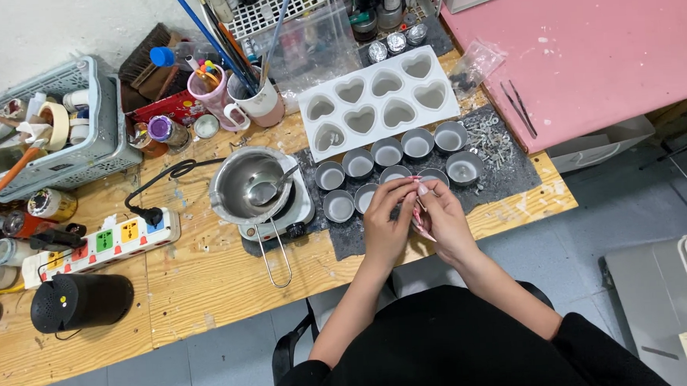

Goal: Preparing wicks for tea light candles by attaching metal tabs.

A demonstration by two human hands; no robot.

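At far left of the desk [208, 284] we see a grey basket [85, 112], then a power strip [102, 244] and a steel pot [252, 185]. At centre, our left hand [385, 226] and right hand [441, 219] pinch a small pink piece [420, 222] with closed fingers, just below the small tins [392, 164] and white heart mould [378, 99].

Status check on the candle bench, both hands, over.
Left hand and right hand pinched together on something small, hidden by fingers. Over small metal tins. Nothing blocking.

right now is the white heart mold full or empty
Empty. All eight heart cavities of the white heart mold show bare pale bottoms with nothing poured in; it lies flat on the wooden table, beyond the small round tins.
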